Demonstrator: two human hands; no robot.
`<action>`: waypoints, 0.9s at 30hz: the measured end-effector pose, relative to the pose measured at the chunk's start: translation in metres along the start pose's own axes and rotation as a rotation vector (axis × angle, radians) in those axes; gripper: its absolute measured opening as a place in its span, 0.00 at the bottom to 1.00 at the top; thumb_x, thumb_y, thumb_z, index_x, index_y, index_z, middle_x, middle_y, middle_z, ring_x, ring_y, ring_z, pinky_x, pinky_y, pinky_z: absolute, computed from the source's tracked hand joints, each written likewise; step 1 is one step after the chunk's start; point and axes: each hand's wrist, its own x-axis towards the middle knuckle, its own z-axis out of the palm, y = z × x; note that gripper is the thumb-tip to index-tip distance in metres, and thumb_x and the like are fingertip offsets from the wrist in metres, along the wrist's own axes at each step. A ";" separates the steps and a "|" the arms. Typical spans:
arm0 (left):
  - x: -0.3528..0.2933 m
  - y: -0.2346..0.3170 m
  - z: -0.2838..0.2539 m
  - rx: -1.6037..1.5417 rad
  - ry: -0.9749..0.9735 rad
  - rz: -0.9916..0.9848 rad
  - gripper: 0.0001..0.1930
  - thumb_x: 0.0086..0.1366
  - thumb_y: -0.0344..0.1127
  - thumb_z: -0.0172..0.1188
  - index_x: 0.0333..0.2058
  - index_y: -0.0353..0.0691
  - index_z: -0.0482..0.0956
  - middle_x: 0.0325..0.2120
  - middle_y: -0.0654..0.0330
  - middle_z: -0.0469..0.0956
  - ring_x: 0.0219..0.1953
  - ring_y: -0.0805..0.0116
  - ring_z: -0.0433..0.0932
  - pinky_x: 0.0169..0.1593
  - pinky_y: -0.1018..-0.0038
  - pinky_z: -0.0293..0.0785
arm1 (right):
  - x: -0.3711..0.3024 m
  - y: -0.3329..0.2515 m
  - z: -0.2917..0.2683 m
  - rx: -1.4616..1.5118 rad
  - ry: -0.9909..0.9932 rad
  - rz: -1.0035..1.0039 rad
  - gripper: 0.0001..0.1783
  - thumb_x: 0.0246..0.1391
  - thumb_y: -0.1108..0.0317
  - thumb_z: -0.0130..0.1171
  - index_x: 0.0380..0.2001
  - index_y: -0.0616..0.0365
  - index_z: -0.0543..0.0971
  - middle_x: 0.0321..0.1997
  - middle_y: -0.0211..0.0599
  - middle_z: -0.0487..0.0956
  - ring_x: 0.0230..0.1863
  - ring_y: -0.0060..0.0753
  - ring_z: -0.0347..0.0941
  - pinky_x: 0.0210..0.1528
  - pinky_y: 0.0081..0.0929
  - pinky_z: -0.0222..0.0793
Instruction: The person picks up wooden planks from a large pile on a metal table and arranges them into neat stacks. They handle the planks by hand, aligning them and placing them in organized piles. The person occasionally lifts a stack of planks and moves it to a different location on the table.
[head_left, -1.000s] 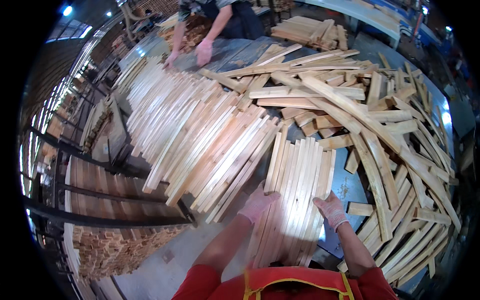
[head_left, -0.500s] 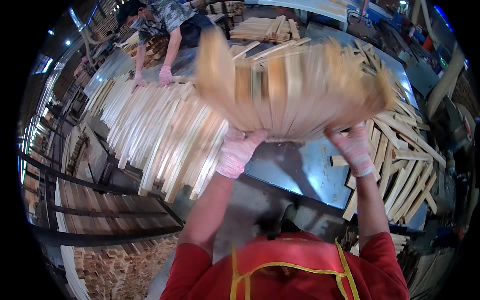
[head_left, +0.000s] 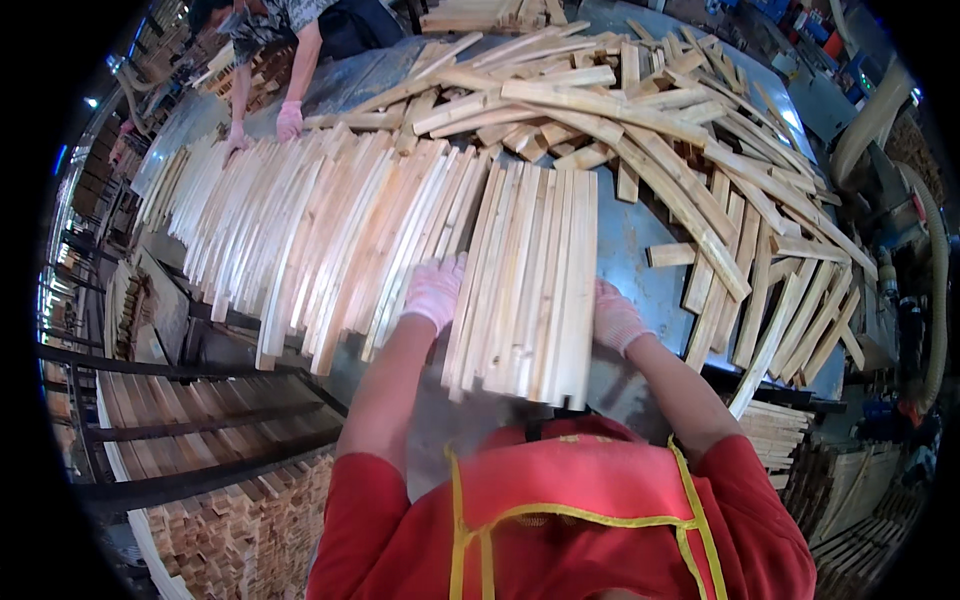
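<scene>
A bundle of pale wooden slats (head_left: pixel 525 280) lies side by side on the metal table, its near ends jutting past the front edge. My left hand (head_left: pixel 436 292), in a pinkish-white knit glove, presses along the bundle's left side, next to a long row of slats (head_left: pixel 330 215). Against the right side, my right hand (head_left: pixel 617 318) in a matching glove closes on the outer slat; its fingertips are partly hidden. Both hands hold the bundle between them.
A loose heap of crossed wooden slats (head_left: pixel 690 165) covers the table's far and right parts. At far left, a co-worker's gloved hands (head_left: pixel 288 120) rest at the row's far ends. A dark metal rack (head_left: pixel 210 432) stands left of me, with stacked wood (head_left: pixel 240 530) below.
The slats, raised and blurred in front of me before, now lie flat on the table beside the row. Both my hands have come down and nearer to me along its sides.
</scene>
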 end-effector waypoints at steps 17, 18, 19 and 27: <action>-0.210 0.045 0.066 -1.237 0.645 -0.911 0.37 0.69 0.43 0.66 0.72 0.38 0.64 0.59 0.50 0.75 0.58 0.51 0.76 0.61 0.57 0.74 | 0.018 -0.015 0.008 1.401 -0.129 0.026 0.42 0.60 0.71 0.64 0.73 0.70 0.58 0.52 0.44 0.81 0.51 0.38 0.76 0.57 0.32 0.73; -0.217 0.045 0.091 -1.443 0.723 -1.108 0.39 0.71 0.46 0.66 0.74 0.39 0.61 0.59 0.51 0.75 0.58 0.53 0.76 0.60 0.59 0.74 | 0.016 -0.016 0.012 1.425 -0.118 0.057 0.44 0.60 0.71 0.64 0.74 0.71 0.56 0.49 0.42 0.81 0.48 0.36 0.76 0.53 0.31 0.74; -0.215 0.036 0.100 -1.641 0.692 -1.279 0.41 0.72 0.50 0.65 0.76 0.41 0.58 0.60 0.52 0.75 0.58 0.55 0.75 0.60 0.59 0.73 | 0.018 -0.013 0.016 1.415 -0.125 0.094 0.44 0.61 0.71 0.64 0.74 0.71 0.55 0.46 0.40 0.80 0.45 0.34 0.75 0.49 0.30 0.73; -0.132 0.012 0.088 -2.235 0.637 -1.536 0.26 0.69 0.59 0.64 0.62 0.67 0.70 0.51 0.73 0.77 0.46 0.67 0.76 0.41 0.65 0.70 | 0.034 0.009 0.023 1.475 -0.244 0.204 0.23 0.61 0.74 0.61 0.56 0.61 0.65 0.27 0.24 0.63 0.28 0.22 0.61 0.30 0.25 0.61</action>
